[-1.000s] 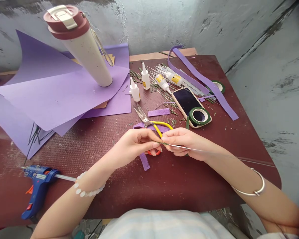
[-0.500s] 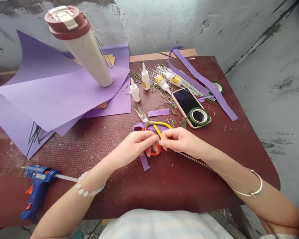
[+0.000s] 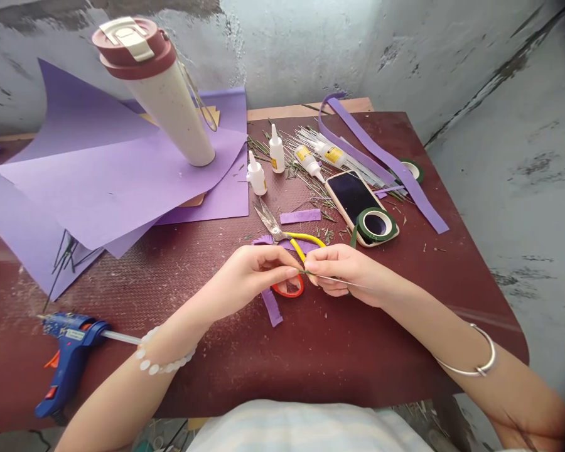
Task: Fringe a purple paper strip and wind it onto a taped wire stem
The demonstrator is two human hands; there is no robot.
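Note:
Thumb and fingers of my left hand [image 3: 252, 276] pinch the tip of a thin wire [image 3: 336, 279] that has a bit of dark green on it. My right hand [image 3: 341, 267] meets it fingertip to fingertip, closed around the same wire, whose pale length points right across the fingers. Just behind and partly under the hands lie scissors [image 3: 274, 231] with yellow and red handles. Purple paper strips [image 3: 300, 216] lie around the scissors. Beyond my right hand, a roll of green floral tape [image 3: 390, 233] rests on a phone [image 3: 351, 191].
A tumbler [image 3: 183, 119] stands on large purple paper sheets [image 3: 117, 182] at back left. The blue glue gun [image 3: 70, 351] lies at front left. Several small glue bottles [image 3: 276, 152] are near cut wires [image 3: 306, 135]. Long purple strips [image 3: 390, 157] cross the back right.
The wire has swung from lying along my right forearm to a shorter visible line over the right fingers. My right fingers have curled further under. Green now shows at the fingertips.

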